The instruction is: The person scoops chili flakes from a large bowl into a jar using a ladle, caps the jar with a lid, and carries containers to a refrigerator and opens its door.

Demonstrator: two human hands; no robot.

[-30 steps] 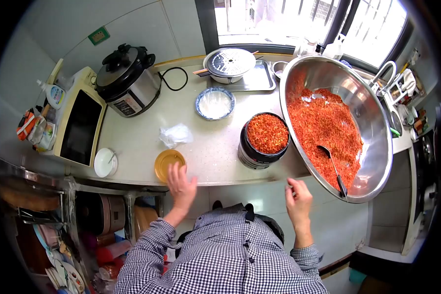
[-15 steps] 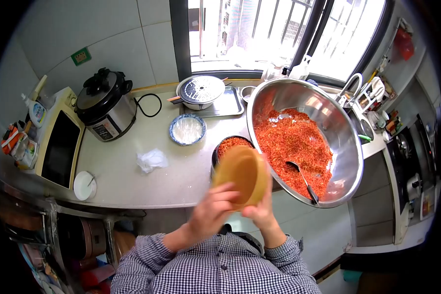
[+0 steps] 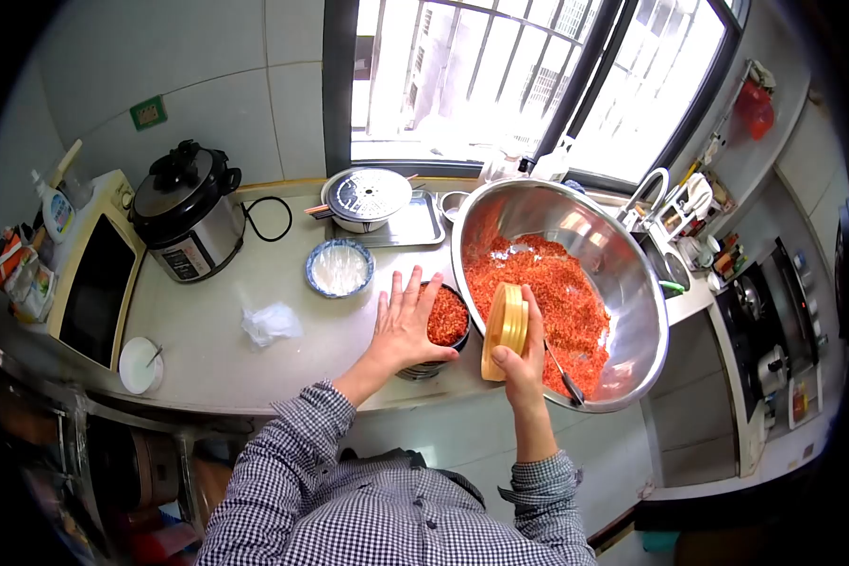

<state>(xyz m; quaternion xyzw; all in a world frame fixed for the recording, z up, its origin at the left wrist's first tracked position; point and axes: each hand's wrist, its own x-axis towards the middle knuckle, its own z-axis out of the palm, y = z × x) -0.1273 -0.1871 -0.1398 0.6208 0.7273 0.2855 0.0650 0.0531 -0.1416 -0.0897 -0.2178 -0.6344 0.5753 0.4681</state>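
My left hand (image 3: pixel 406 325) is open, fingers spread, at the left side and rim of a dark jar (image 3: pixel 423 372). Chopped red chili (image 3: pixel 446 316) fills the jar close to its top. My right hand (image 3: pixel 526 366) grips a golden-yellow lid (image 3: pixel 506 332), which is tilted on its edge just right of the jar. Behind the lid stands a large steel basin (image 3: pixel 632 363) holding more chopped red chili. A spoon (image 3: pixel 572 387) leans in the basin, partly hidden by my right hand.
On the counter are a blue-rimmed bowl (image 3: pixel 340 268), crumpled plastic (image 3: pixel 272 324), a lidded pot (image 3: pixel 369 198) on a metal tray (image 3: pixel 415 226), a pressure cooker (image 3: pixel 185 212) and a microwave (image 3: pixel 96 283). A white bowl (image 3: pixel 141 366) sits near the front edge.
The lid was held by both hands in front of the jar. My left hand has let go and moved to the jar; my right hand has turned the lid and moved it right.
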